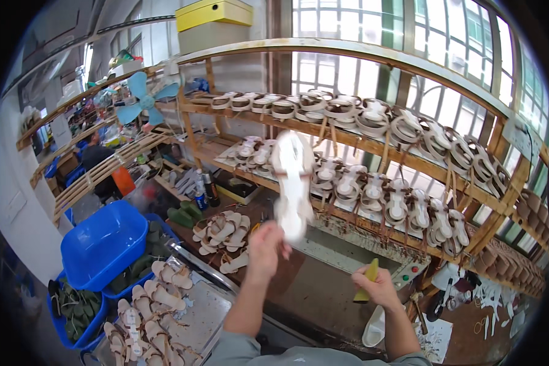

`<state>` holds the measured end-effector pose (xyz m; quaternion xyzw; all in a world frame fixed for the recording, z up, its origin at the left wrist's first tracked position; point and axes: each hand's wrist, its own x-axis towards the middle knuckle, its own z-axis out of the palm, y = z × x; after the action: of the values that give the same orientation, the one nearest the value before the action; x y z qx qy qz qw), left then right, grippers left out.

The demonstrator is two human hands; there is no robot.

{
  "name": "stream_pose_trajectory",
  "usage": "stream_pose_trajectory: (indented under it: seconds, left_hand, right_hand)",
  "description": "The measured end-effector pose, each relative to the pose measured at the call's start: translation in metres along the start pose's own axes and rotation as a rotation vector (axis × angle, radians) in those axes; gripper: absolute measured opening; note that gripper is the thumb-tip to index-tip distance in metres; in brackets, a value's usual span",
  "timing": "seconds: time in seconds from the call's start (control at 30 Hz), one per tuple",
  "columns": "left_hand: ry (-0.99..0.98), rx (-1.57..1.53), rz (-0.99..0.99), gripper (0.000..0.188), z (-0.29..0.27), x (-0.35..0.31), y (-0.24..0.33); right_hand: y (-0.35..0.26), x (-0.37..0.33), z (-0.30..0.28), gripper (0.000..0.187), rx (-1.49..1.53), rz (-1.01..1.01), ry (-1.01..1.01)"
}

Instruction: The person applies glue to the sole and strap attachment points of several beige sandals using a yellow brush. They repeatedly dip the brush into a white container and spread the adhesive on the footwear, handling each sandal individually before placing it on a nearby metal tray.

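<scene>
My left hand [266, 247] is closed on the lower end of a pale sandal [294, 183]. Its white insole faces me, and it is blurred by motion in front of the shelves. My right hand [377, 285] grips a narrow yellow-green piece [370, 279] that sticks out above and below the fingers; its exact kind is hard to make out. A white sole-shaped piece [375, 327] lies beside my right forearm. Closest to my left hand on the bench are several beige sandals [229, 232] in a pile.
Two wooden shelf rows [341, 131] hold many sandals. At the left, more sandals [158, 299] cover a metal-topped surface beside blue tubs [104, 244] of dark green pieces. A blue fan [145, 100] stands behind. A green button [405, 277] sits on the machine edge.
</scene>
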<state>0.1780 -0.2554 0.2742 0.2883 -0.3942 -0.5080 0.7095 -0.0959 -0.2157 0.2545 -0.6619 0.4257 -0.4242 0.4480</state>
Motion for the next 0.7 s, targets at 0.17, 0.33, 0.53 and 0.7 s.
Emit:
stream_pose_trajectory:
  seconds: [0.17,0.33,0.53,0.7]
  left_hand:
    - [-0.044,0.059,0.189,0.015,-0.035,0.166,0.106]
    - [-0.146,-0.098,0.039,0.009,-0.038,0.328,0.148]
    - [-0.103,0.082,-0.133,0.008,-0.001,0.422,0.123]
    - [-0.088,0.147,-0.192,0.01,-0.01,0.438,0.115]
  right_hand:
    - [0.021,-0.009,-0.018,0.016,0.001,-0.027,0.277]
    - [0.047,-0.03,-0.035,0.02,0.07,-0.034,0.583]
    - [0.052,-0.054,-0.032,0.023,0.069,0.011,0.735]
    - [0.048,-0.054,-0.024,0.02,0.054,-0.001,0.74]
